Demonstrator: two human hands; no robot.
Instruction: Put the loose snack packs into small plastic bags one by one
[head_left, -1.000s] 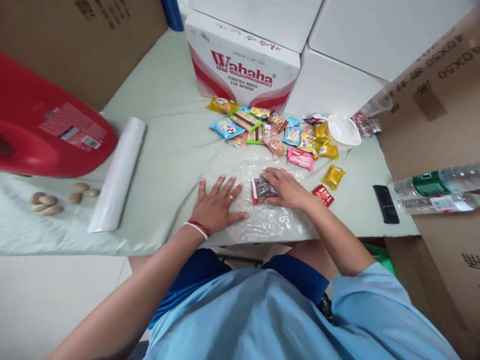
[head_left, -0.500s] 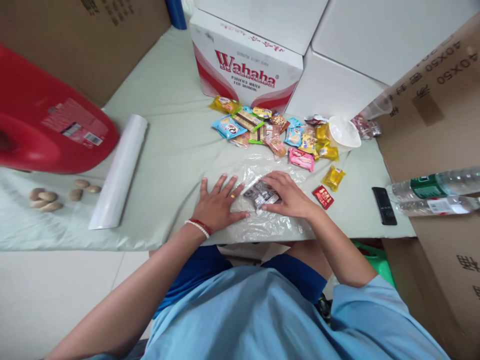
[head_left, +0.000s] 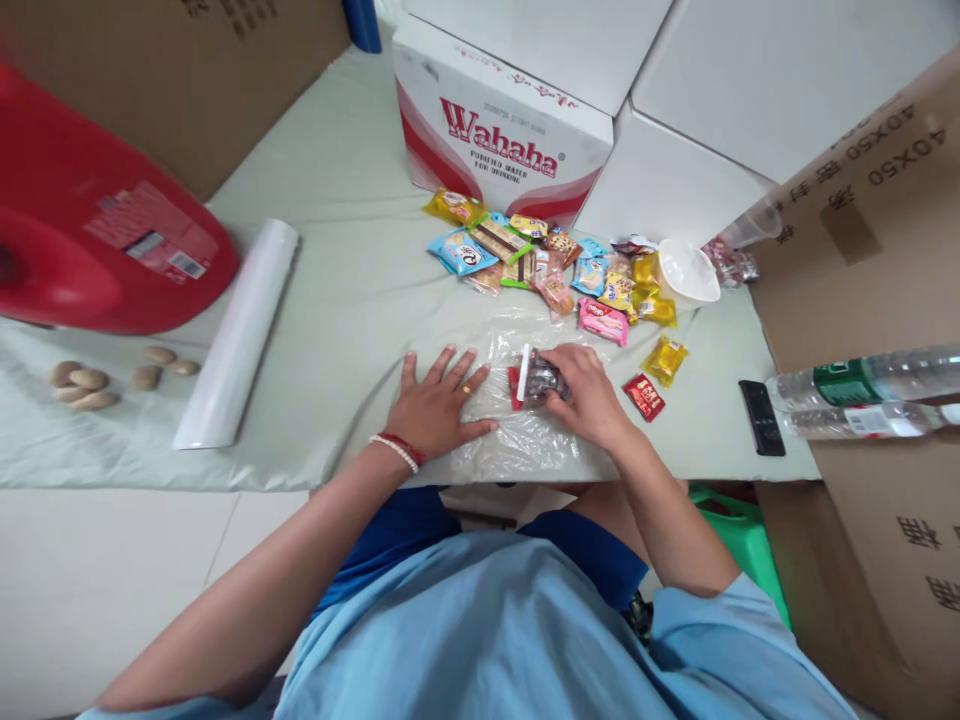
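My left hand [head_left: 433, 410] lies flat with its fingers spread, holding nothing, at the left edge of a clear plastic sheet [head_left: 517, 445] spread on the table. A dark snack packet [head_left: 541, 378] with a white edge is gripped in my right hand [head_left: 589, 395], tipped up over the sheet; its exact contents are hard to make out. Something small and red [head_left: 514, 386] shows at the packet's left, partly hidden by it. To the right of my right hand lie a red packet [head_left: 643, 396] and a yellow-wrapped snack [head_left: 666, 360].
Several wrapped snacks [head_left: 602, 320] are heaped behind the sheet, beside a white plastic bowl [head_left: 688, 272] and a Wahaha box [head_left: 502, 150]. Leftward are a white roll [head_left: 238, 335], a red jug [head_left: 97, 220] and several stones [head_left: 90, 379]. A black phone-like object [head_left: 761, 418] and bottles [head_left: 862, 420] are rightward.
My right hand has tilted the dark packet up from lying flat and shifted it slightly right. A red item now shows beside it. The left hand stays put.
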